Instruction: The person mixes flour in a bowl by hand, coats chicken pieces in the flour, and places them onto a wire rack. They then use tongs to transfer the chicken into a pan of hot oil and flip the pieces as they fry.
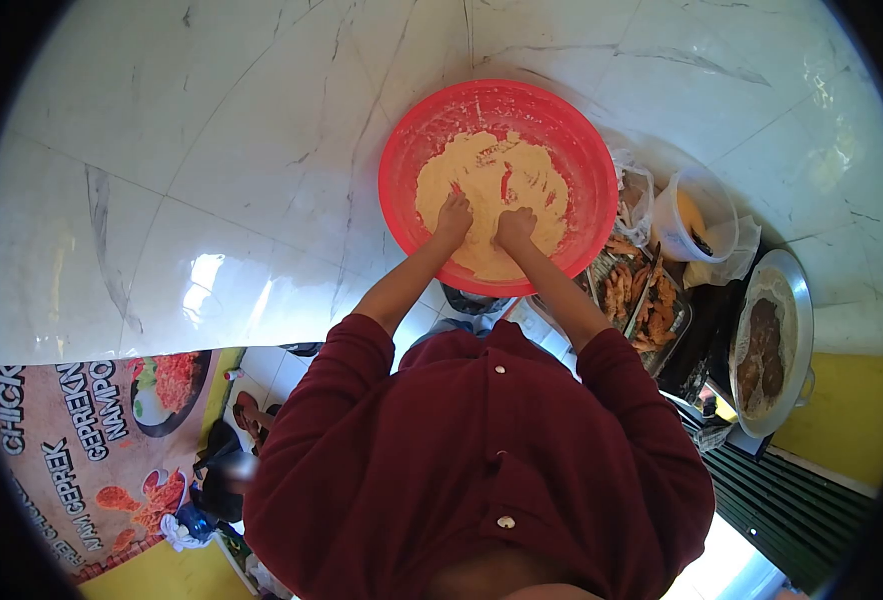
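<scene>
A wide red plastic basin (399, 190) holds a broad layer of pale yellowish flour (487, 170), with streaks of the red bottom showing through. My left hand (455, 217) is down in the flour on the near left side, its fingers curled in. Close beside it, my right hand (515, 228) also presses into the flour with fingers bent into a fist. The two hands are a little apart. Whether either one grips a piece of something under the flour is hidden.
Right of the basin are metal trays of fried chicken pieces (652, 305), a plastic bag (634, 198) and a clear tub (697, 215). Farther right stands a large pan (800, 345) of dark oil. Pale marbled tiles lie beyond; a printed food banner (92, 440) is at lower left.
</scene>
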Available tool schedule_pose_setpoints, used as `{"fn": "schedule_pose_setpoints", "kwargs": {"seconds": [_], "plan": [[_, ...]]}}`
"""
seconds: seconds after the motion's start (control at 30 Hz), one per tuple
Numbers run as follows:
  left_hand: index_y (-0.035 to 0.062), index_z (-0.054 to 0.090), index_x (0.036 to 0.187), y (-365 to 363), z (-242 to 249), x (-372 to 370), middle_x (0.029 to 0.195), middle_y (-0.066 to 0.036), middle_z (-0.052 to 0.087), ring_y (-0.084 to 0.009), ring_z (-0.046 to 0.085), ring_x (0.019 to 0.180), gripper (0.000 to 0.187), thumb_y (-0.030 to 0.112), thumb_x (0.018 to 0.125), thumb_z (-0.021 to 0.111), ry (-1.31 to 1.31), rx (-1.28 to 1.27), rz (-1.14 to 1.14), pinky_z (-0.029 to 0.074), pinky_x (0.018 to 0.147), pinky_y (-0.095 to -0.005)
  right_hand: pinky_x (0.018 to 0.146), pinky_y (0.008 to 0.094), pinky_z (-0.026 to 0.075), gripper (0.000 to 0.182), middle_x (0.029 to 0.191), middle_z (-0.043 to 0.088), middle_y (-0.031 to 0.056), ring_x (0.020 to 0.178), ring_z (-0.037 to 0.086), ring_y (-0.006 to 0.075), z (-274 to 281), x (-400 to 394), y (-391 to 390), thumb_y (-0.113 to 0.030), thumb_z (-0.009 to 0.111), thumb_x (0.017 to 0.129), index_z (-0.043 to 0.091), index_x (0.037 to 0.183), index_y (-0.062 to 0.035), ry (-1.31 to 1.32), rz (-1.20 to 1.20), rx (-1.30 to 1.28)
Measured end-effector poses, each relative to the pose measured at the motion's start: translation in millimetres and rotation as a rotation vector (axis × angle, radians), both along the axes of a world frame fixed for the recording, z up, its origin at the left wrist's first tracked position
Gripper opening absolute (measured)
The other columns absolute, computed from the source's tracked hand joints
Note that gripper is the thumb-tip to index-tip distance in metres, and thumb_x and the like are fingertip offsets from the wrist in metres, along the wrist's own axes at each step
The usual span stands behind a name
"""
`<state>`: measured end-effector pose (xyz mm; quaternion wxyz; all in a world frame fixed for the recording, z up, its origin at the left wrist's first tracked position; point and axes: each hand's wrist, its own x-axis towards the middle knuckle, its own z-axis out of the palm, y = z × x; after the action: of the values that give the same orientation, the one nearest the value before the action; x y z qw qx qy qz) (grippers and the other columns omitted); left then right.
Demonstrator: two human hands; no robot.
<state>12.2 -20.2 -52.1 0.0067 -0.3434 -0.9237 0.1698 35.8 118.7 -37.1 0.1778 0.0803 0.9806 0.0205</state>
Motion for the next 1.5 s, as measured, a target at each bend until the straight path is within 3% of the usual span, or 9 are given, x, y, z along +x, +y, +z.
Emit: {"fn": "schedule_pose_setpoints", "kwargs": {"seconds": [0.27,0.67,0.83,0.97,1.13,1.27,1.33,1.43,1.5], "plan": [[0.0095,0.063,0.092,-4,28,-3,0.112,-0.005,0.049,-0.0219,0.033,0.117,0.040,0.028,0.057,0.068,-0.274,-0.038,-0.092,0.018,0.101,-0.0399,0.083,0.0350,0.036,0.053,0.102,0.055,0.0118,0.102,0.045,0.0257,17,-8,12,-0.044,0.071,0.053,0.062,0.093,-0.0097,-0.112,-0.071,-0.074],[0.0094,0.059,0.103,8,20,0,0.129,-0.010,0.037,-0.0240,0.025,0.124,0.046,0.032,0.063,0.064,-0.248,-0.257,-0.025,0.010,0.103,-0.0395,0.081,0.0405,0.034,0.028,0.101,0.057,0.0094,0.101,0.045,0.0282,-19,-16,66,-0.025,0.059,0.070,0.063,0.093,-0.0085,-0.093,0.075,0.264],[0.0088,0.058,0.105,15,6,-8,0.131,-0.010,0.034,-0.0230,0.024,0.125,0.034,0.025,0.077,0.048,-0.155,-0.236,0.329,0.010,0.102,-0.0377,0.075,0.0407,0.034,0.030,0.097,0.059,0.0070,0.097,0.047,0.0283,-66,-17,30,-0.031,0.063,0.065,0.065,0.089,-0.0130,-0.052,0.003,0.317],[0.0129,0.064,0.093,33,-20,5,0.111,-0.005,0.050,-0.0238,0.034,0.111,0.024,0.020,0.075,0.051,0.009,-0.141,0.361,0.019,0.094,-0.0393,0.076,0.0402,0.037,0.037,0.096,0.060,0.0069,0.099,0.046,0.0289,-37,-11,26,-0.040,0.066,0.062,0.066,0.087,-0.0129,-0.175,0.040,0.178],[0.0057,0.062,0.096,47,17,13,0.119,-0.012,0.046,-0.0322,0.028,0.117,0.034,0.027,0.070,0.057,-0.535,0.095,0.507,0.016,0.093,-0.0490,0.073,0.0379,0.041,0.047,0.104,0.055,0.0089,0.100,0.047,0.0240,-37,-38,35,-0.041,0.063,0.064,0.060,0.099,-0.0098,-0.656,0.096,-0.347],[0.0030,0.060,0.097,15,-2,-21,0.118,-0.012,0.047,-0.0325,0.029,0.117,0.043,0.034,0.068,0.060,-0.859,0.261,0.642,0.022,0.089,-0.0513,0.072,0.0383,0.043,0.051,0.103,0.056,0.0119,0.090,0.053,0.0232,-3,-35,69,-0.041,0.062,0.065,0.057,0.104,-0.0088,-0.583,-0.080,-0.615],[0.0024,0.056,0.102,-8,-50,-44,0.119,-0.012,0.047,-0.0348,0.029,0.116,0.049,0.039,0.069,0.059,-1.468,0.707,0.396,0.025,0.086,-0.0544,0.071,0.0398,0.043,0.051,0.101,0.057,0.0139,0.086,0.055,0.0272,2,-35,93,-0.042,0.063,0.065,0.058,0.102,-0.0075,-0.390,-0.202,-1.057],[0.0060,0.057,0.101,-9,43,-21,0.114,-0.011,0.049,-0.0330,0.030,0.114,0.048,0.039,0.067,0.061,-0.853,0.264,0.616,0.023,0.088,-0.0520,0.073,0.0410,0.044,0.048,0.101,0.056,0.0137,0.091,0.054,0.0291,-23,-65,116,-0.039,0.064,0.065,0.058,0.102,-0.0081,-0.360,0.035,-0.404],[0.0067,0.059,0.098,-12,18,-25,0.111,-0.011,0.050,-0.0312,0.032,0.112,0.044,0.037,0.066,0.062,-0.712,0.336,0.635,0.022,0.090,-0.0496,0.074,0.0417,0.044,0.046,0.102,0.055,0.0140,0.094,0.052,0.0298,7,-49,102,-0.038,0.064,0.065,0.059,0.101,-0.0087,-0.207,-0.127,-0.360]]}}
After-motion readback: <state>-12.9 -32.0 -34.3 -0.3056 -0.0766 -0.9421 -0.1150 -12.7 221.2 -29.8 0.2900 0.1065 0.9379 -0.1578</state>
